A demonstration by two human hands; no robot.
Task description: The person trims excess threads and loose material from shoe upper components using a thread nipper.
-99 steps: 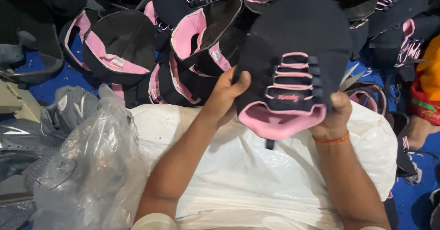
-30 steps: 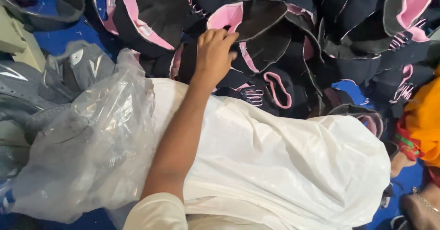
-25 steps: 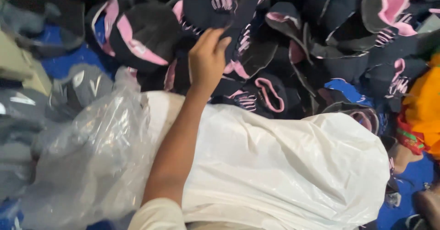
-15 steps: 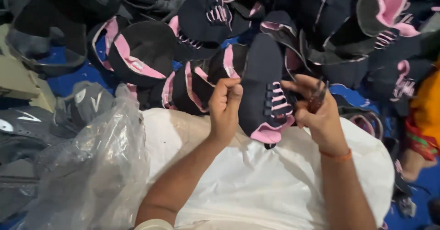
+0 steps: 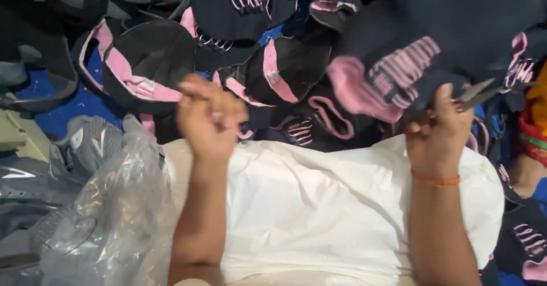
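- The right hand (image 5: pixel 437 127) lifts a dark shoe upper with pink lining and pink lace loops (image 5: pixel 399 72) clear of the heap; fingers and thumb are closed on its lower edge, apparently so the piece hangs free and can be looked over.
- A thin dark tool (image 5: pixel 477 92), possibly scissors, juts from the same grip; the blur leaves its kind uncertain.
- The left hand (image 5: pixel 209 119) is curled into a loose fist above the near edge of the pile; whether it pinches anything cannot be told through the motion blur.
- Both forearms rest over a white sack (image 5: pixel 319 206), which serves as a padded working surface.
- A heap of black-and-pink uppers (image 5: pixel 148 64) lies along the sack's far edge, within easy reach.
- Crumpled clear plastic (image 5: pixel 108 217) and grey shoe parts (image 5: pixel 85 143) sit off the sack's left edge.
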